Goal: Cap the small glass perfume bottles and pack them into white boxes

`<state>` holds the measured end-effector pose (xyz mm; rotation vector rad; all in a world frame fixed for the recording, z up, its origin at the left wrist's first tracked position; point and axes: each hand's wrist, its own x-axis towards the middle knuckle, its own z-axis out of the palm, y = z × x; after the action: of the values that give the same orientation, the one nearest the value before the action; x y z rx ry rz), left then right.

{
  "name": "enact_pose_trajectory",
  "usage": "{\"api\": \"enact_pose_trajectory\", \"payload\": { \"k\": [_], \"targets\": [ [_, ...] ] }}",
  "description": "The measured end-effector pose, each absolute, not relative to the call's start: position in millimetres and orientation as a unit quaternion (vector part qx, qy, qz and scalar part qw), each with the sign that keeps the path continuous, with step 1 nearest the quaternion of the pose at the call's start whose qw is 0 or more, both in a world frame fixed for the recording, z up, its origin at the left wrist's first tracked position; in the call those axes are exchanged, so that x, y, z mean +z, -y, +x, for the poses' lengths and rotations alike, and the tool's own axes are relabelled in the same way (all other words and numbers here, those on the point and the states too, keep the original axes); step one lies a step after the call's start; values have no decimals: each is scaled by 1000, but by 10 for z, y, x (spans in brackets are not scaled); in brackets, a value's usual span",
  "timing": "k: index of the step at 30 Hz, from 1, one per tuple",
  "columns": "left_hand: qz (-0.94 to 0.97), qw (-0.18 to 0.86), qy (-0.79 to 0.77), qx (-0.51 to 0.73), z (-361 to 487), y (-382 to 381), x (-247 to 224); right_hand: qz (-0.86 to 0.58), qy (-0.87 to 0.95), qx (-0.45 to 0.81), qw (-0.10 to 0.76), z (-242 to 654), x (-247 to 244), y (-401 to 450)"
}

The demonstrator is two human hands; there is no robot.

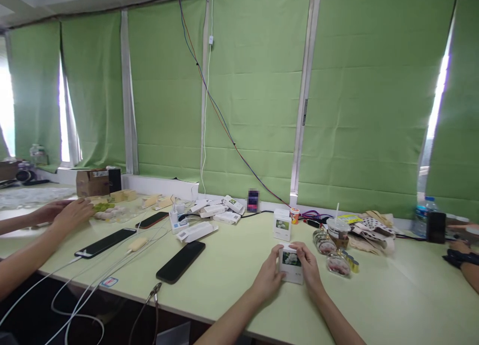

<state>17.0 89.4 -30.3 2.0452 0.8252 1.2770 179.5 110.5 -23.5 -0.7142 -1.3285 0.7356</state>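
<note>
Left hand (pixel 268 274) and right hand (pixel 309 269) clamp opposite sides of a flower-print white card block (pixel 294 273), above the table's (pixel 232 270) near side; similar block (pixel 282 226) stands just behind; step seems two-handed steadying; next move likely calls for even finger pressure.

No wording can be read with certainty. Small print sits beneath the flower pictures on the front white box (pixel 292 275) and the rear white box (pixel 281 228). A sticker (pixel 110 282) at the desk's (pixel 232 270) front edge bears a red mark, possibly a letter.
</note>
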Motion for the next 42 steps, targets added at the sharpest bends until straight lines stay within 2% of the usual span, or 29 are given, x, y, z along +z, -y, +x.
{"api": "enact_pose_trajectory", "payload": {
  "k": [10, 15, 19, 27, 36, 39, 42],
  "targets": [
    [725, 370, -331, 477, 208, -915, -304, -311, 583, 342, 668, 1782, -270, -1098],
    [698, 341, -349, 525, 181, -955, -311, -320, 552, 389, 665, 1721, -312, -1067],
    [686, 318, -351, 552, 158, -984, -293, -354, 577, 333, 656, 1693, -329, -1063],
    [715, 270, -362, 534, 126, -1006, -347, -365, 710, 178, 575, 1679, -388, -1078],
    [706, 272, -373, 537, 132, -1043, -345, -395, 697, 208, 561, 1663, -417, -1079],
    [693, 294, -380, 538, 135, -1086, -308, -475, 680, 235, 506, 1661, -438, -1084],
    [677, 333, -386, 530, 143, -1230, -314, -536, 685, 207, 448, 1685, -456, -1156]
  ]
}}
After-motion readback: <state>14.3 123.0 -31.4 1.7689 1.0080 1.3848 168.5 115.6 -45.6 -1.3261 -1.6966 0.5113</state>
